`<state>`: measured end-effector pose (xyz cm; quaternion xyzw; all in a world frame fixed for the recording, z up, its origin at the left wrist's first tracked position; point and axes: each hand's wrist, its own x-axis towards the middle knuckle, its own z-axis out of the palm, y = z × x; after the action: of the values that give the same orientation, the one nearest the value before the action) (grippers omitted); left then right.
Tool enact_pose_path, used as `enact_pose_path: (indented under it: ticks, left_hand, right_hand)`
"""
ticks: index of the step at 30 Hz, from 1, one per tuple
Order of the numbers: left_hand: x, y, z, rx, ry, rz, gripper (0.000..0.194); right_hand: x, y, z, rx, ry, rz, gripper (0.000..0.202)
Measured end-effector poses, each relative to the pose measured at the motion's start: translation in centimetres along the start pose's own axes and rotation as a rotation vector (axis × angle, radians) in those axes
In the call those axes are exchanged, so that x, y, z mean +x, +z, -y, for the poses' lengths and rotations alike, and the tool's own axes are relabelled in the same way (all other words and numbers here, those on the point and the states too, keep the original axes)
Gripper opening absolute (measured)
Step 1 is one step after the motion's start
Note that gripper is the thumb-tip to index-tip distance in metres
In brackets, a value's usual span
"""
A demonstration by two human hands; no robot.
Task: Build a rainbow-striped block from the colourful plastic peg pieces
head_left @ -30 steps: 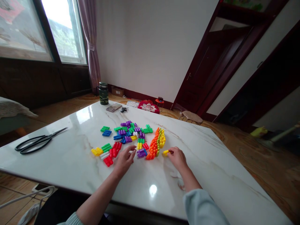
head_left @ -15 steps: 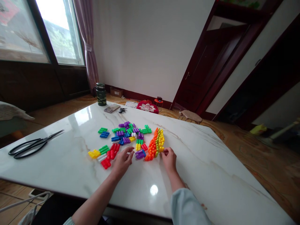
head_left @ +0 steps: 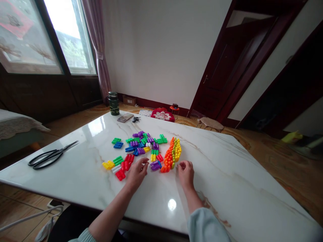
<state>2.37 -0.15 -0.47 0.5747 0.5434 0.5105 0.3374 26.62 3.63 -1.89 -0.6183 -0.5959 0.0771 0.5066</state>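
Observation:
My right hand [head_left: 186,172] hovers just right of the near end of a block of small round beads. Its fingers are curled together, and I cannot make out whether anything is between them. The block has orange beads [head_left: 168,157], a strip of olive-green beads [head_left: 173,154] and yellow beads [head_left: 178,149]. My left hand [head_left: 138,171] is at the near side of the loose pieces, fingers bent and thumb apart, holding nothing I can see. Close to it lie red tube-like plastic pieces [head_left: 127,163] and a purple piece [head_left: 155,165].
Further plastic pieces, green [head_left: 116,140], blue [head_left: 118,145] and yellow [head_left: 108,164], lie on the white marbled table [head_left: 83,181]. Black-handled scissors [head_left: 51,156] are at the left. A camouflage flask [head_left: 114,104], a phone [head_left: 125,117] and keys [head_left: 136,119] stand or lie near the far edge.
My right hand has drawn slightly away from the yellow beads, leaving a small gap. The left hand keeps about the same place by the pieces. The whole view has shifted a little.

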Motion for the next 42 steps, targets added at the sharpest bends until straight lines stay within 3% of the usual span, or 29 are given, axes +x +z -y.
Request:
enact_pose_path:
  ticks: [7, 12, 18, 22, 29, 37, 42]
  left_hand:
    - [0.4, 0.0, 0.6, 0.090, 0.064, -0.079, 0.022]
    - [3.6, 0.6, -1.5, 0.349, 0.016, -0.128, 0.021]
    - [6.9, 2.6, -3.8, 0.874, -0.201, 0.101, 0.031]
    - [7.1, 2.4, -3.3, 0.914, -0.194, 0.105, 0.030]
    - [7.7, 0.6, -2.5, 1.005, -0.037, 0.054, 0.028]
    - [9.7, 0.2, -1.7, 1.138, -0.080, 0.178, 0.027]
    - [10.5, 0.1, -2.6, 1.196, -0.097, 0.222, 0.029]
  right_hand:
    - [-0.7, -0.1, -0.9, 0.018, -0.089, -0.063, 0.011]
    - [-0.4, 0.1, -1.3, 0.028, -0.096, -0.075, 0.011]
    - [-0.5, 0.2, -1.2, 0.040, -0.099, -0.080, 0.012]
    - [-0.5, 0.3, -1.2, 0.044, -0.106, -0.070, 0.013]
    - [-0.5, 0.4, -1.3, 0.038, -0.102, -0.063, 0.013]
    - [-0.6, 0.4, -1.1, 0.028, -0.107, -0.025, 0.015]
    - [-0.6, 0.3, -1.0, 0.027, -0.114, -0.011, 0.015]
